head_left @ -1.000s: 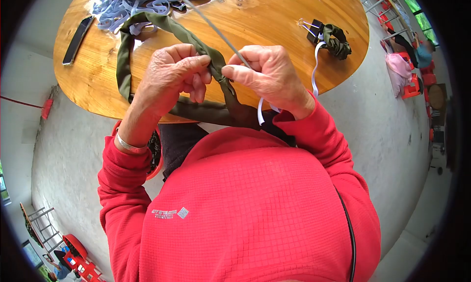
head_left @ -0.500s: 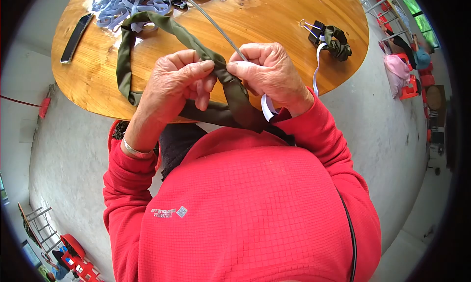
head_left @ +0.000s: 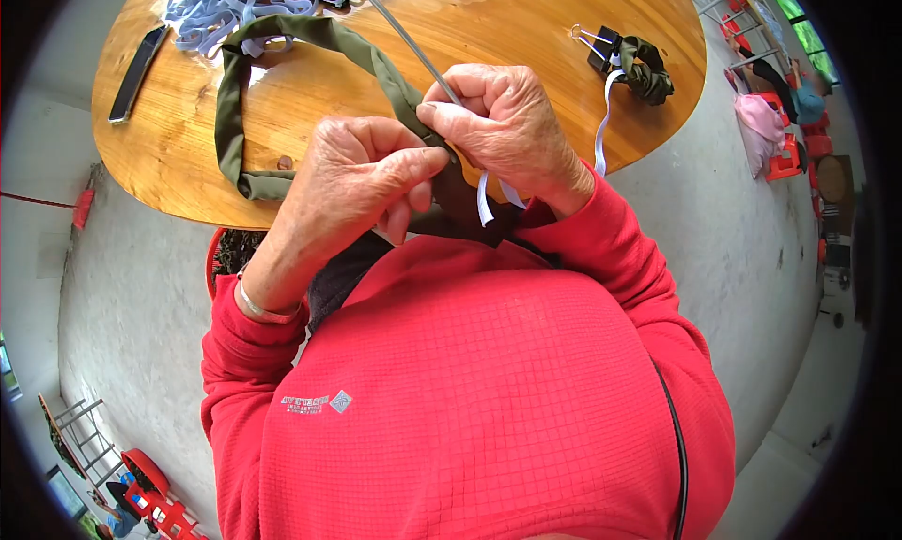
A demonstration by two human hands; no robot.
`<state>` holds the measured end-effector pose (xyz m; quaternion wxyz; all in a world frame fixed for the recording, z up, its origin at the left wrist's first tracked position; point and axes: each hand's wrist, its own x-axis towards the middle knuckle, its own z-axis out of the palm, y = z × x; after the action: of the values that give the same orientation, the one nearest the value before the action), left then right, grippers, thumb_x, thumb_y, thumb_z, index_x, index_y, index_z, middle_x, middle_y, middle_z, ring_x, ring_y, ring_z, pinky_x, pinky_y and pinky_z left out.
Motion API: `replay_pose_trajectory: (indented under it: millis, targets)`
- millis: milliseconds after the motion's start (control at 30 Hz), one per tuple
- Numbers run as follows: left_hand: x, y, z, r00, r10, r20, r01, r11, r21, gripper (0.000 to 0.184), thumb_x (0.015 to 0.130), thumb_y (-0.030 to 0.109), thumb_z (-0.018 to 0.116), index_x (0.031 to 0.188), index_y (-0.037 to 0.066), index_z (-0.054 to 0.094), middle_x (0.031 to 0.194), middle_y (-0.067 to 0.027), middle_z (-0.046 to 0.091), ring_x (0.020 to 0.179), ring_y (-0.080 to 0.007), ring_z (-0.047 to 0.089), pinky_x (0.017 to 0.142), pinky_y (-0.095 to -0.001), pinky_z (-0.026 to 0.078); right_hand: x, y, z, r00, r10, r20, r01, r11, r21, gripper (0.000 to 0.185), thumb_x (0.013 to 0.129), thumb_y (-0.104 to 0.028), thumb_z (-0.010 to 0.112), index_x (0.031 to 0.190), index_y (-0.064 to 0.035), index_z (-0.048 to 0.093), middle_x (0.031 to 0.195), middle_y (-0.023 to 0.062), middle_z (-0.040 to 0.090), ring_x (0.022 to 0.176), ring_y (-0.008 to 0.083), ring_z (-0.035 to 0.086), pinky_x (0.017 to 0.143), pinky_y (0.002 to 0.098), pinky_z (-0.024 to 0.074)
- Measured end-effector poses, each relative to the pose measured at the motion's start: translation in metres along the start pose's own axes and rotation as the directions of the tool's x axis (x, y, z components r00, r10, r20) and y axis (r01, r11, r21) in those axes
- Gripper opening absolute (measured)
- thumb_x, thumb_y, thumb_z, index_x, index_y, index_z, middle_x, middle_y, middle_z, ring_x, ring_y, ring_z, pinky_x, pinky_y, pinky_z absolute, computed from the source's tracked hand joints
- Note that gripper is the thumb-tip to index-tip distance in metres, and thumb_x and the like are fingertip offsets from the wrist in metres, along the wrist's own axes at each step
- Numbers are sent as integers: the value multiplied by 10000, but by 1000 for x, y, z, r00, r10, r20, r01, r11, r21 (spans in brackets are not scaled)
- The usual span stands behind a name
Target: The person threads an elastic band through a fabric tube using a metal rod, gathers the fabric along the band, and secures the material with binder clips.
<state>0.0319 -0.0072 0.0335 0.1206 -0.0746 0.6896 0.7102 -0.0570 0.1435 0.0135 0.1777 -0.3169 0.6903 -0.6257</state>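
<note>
- Above the near edge of the oval, yellow-brown wooden table (head_left: 507, 33), a long tube of soft-looking olive-green cloth (head_left: 352, 44) is held at both hands, its far part laid in a curve on the tabletop.
- By the left hand (head_left: 368, 171), the cloth is pinched between thumb and forefinger.
- By the right hand (head_left: 503, 122), a thin grey metal rod (head_left: 406, 39) is grasped beside the cloth; whether cloth is pinched there too cannot be told.
- The tube is judged light, limp and easily twisted, best gripped by its edge near the rod.
- The rod is judged stiff, perhaps slippery, best steadied near its lower end.
</note>
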Motion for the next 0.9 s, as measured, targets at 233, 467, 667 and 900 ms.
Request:
replay_pose_trajectory:
  millis: [233, 467, 667, 900]
  targets:
    - [1, -10, 7, 997, 71, -20, -72, 997, -28, 173, 852, 134, 600, 778, -22, 612, 646, -72, 609, 419, -97, 530, 383, -191, 391, 0, -4, 0, 1000, -3, -27, 3, 1000, -20, 148, 803, -85, 594, 693, 15, 593, 534, -50, 456, 522, 6, 380, 437, 210, 329]
    - [5, -13, 9, 998, 42, -54, -49, 991, -128, 164, 853, 131, 597, 786, -17, 618, 630, -77, 601, 406, -99, 517, 376, -192, 370, 0, -9, -1, 999, 43, -28, -42, 999, 21, 143, 813, -84, 586, 711, 16, 594, 548, -42, 496, 529, -2, 411, 439, 198, 349]
    - [5, -20, 12, 994, 73, -75, -85, 982, -169, 198, 838, 129, 611, 702, -14, 592, 604, -69, 602, 401, -83, 519, 361, -189, 377, 2, -8, 3, 999, 33, -10, -33, 999, 30, 145, 823, -81, 573, 717, 14, 597, 561, -37, 516, 532, 3, 433, 445, 198, 362]
    - [4, -21, 6, 991, 102, -91, -125, 946, -300, 187, 856, 115, 588, 718, -12, 586, 615, -78, 601, 401, -96, 514, 368, -202, 386, -2, -14, -5, 998, 57, -21, -54, 992, 113, 138, 813, -116, 637, 767, 15, 631, 580, -41, 527, 513, 1, 425, 434, 181, 334]
